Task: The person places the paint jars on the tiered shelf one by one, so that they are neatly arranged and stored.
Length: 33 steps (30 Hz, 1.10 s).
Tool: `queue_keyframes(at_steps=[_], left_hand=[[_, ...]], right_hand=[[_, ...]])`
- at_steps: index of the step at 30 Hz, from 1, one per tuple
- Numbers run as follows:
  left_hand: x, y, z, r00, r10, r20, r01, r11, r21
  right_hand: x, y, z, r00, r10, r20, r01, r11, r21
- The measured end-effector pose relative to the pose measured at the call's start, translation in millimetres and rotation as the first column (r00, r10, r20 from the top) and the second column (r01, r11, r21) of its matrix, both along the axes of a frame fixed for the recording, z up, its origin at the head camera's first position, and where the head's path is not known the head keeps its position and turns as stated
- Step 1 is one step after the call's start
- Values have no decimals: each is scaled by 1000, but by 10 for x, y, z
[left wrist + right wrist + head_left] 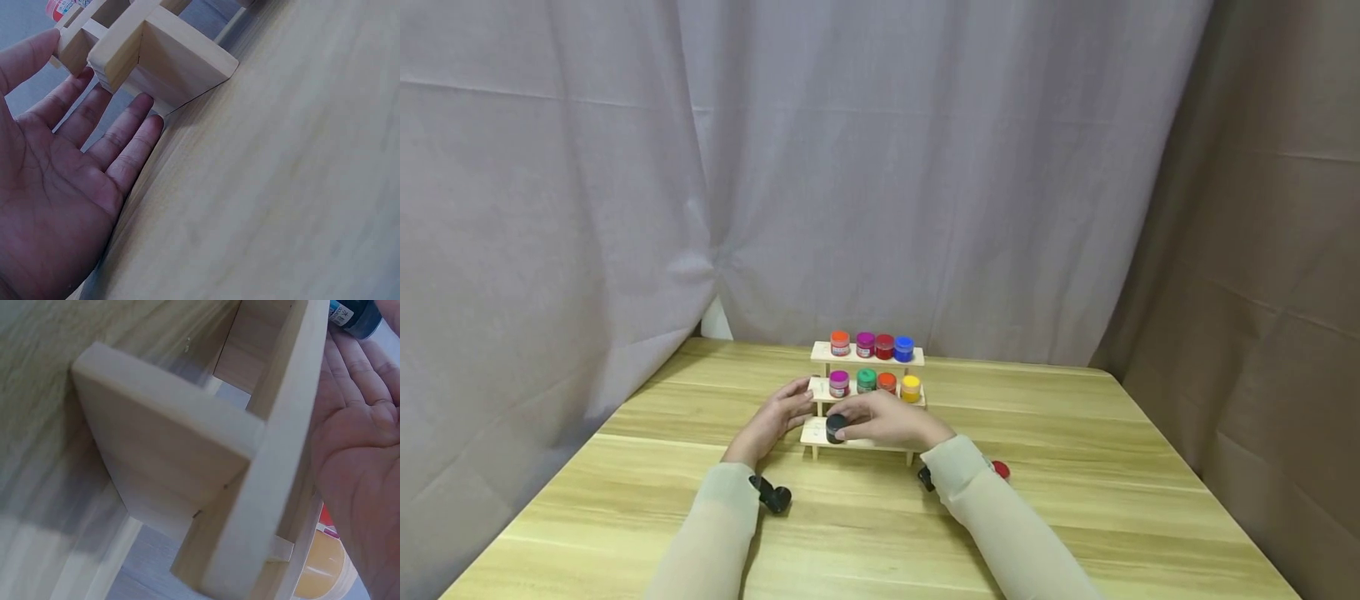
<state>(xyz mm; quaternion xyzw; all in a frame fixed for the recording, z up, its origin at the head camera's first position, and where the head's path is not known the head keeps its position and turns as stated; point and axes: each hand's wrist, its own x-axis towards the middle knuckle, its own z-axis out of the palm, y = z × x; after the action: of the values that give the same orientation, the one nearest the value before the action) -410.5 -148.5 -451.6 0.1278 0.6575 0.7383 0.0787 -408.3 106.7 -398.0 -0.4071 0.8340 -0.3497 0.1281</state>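
A three-tier wooden stand holds small paint jars on its upper two tiers. My right hand pinches a small black paint jar at the left part of the lowest tier; whether its base touches the board I cannot tell. The right wrist view shows this dark jar by the fingertips, its label partly visible. At the stand's left side is my left hand. Seen from the left wrist, its fingers are extended and loosely spread, with the thumb and some fingertips against the wooden edges.
On the top tier are orange, purple, red and blue jars. The middle tier carries purple, green, orange-red and yellow ones. A red round object lies partly behind the right sleeve. Grey curtains hang behind.
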Motion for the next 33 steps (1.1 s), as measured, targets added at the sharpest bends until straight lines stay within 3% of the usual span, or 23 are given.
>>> queue_keyframes(at_steps=[17,28,33], left_hand=[[2,11,-18,1000,7,4,-7,1000,-7],[-13,22,-6,1000,29,-5,-29,1000,0],[-3,8,-7,1000,24,-14,-24,1000,-11]], right_hand=[[9,91,37,1000,10,-6,-10,1000,21],[-48,264,109,991,122,-60,-117,991,71],[-62,385,135,990,138,-33,-135,987,83]])
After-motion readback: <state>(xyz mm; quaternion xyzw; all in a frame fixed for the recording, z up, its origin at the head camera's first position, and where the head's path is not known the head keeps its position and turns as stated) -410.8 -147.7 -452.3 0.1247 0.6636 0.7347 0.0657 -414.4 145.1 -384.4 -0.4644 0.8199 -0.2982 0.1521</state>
